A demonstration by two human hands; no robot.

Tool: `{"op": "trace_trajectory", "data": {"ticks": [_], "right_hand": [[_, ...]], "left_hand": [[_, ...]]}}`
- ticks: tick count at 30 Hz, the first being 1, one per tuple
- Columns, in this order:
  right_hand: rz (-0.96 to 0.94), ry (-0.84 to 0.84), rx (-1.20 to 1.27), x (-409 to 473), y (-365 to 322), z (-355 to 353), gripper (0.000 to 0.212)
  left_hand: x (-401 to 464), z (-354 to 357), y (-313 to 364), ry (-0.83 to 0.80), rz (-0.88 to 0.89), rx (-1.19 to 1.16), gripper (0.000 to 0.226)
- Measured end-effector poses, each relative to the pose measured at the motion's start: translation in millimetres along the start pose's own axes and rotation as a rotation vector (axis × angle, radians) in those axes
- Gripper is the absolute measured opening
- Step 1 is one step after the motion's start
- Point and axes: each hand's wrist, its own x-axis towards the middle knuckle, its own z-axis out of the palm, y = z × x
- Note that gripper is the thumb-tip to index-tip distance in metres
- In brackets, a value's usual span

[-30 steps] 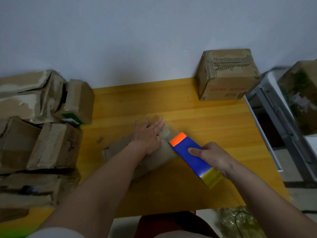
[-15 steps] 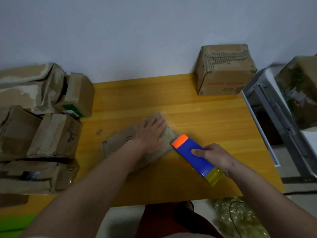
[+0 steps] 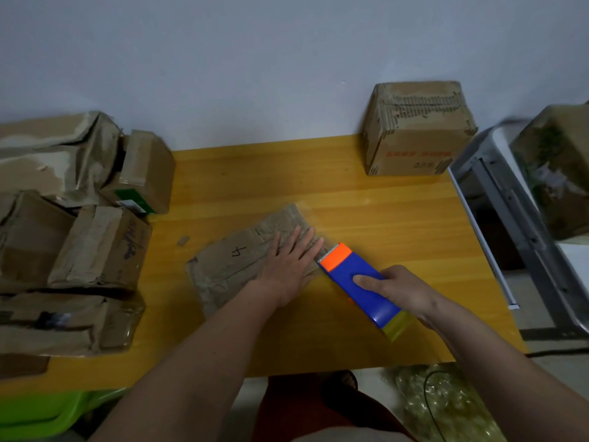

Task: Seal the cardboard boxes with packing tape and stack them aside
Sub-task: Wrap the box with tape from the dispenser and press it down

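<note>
A flat, worn cardboard box [image 3: 236,266] marked with a handwritten 4 lies in the middle of the yellow wooden table [image 3: 366,218]. My left hand [image 3: 290,266] presses on its right end with straight fingers. My right hand [image 3: 398,290] grips a blue tape dispenser [image 3: 360,285] with an orange front and a serrated blade. The blade end sits at the box's right edge, just by my left fingertips. A yellowish tape roll shows at the dispenser's rear.
Several worn boxes [image 3: 95,247] are piled along the table's left side. One closed box [image 3: 414,129] stands at the far right corner by the wall. A metal frame [image 3: 510,218] with another box [image 3: 561,167] is right of the table. A green bin [image 3: 41,413] sits lower left.
The dispenser has slid toward the box until its blade end meets the box's right edge. My left hand has shifted slightly but stays flat on the box.
</note>
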Motion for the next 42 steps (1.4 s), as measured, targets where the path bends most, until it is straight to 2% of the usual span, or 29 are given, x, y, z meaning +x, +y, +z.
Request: {"op": "trace_trajectory", "data": {"ticks": [8, 15, 25, 29, 31, 36, 39, 42], "right_hand": [[0.071, 0.028, -0.031, -14, 13, -16, 0.039], [0.172, 0.127, -0.319, 27, -12, -13, 0.045], [0.136, 0.192, -0.647, 48, -56, 2, 0.033], [0.182, 0.242, -0.8, 49, -44, 6, 0.03], [0.168, 0.302, -0.759, 48, -34, 1, 0.034], [0.088, 0.572, -0.616, 47, -22, -18, 0.042], [0.154, 0.579, -0.597, 51, -12, -16, 0.051], [0.225, 0.533, -0.632, 60, 6, -10, 0.043]], "left_hand": [[11, -3, 3, -0.003, -0.08, -0.002, 0.07], [19, -3, 11, 0.032, -0.177, -0.063, 0.069], [21, -3, 13, 0.035, -0.206, -0.098, 0.071], [21, -5, 17, 0.03, -0.263, -0.149, 0.07], [22, -6, 17, 0.046, -0.282, -0.172, 0.072], [22, -8, 20, 0.105, -0.336, -0.255, 0.09], [30, -13, 27, 0.148, -0.418, -0.308, 0.086], [43, -18, 31, 0.184, -0.485, -0.243, 0.086]]}}
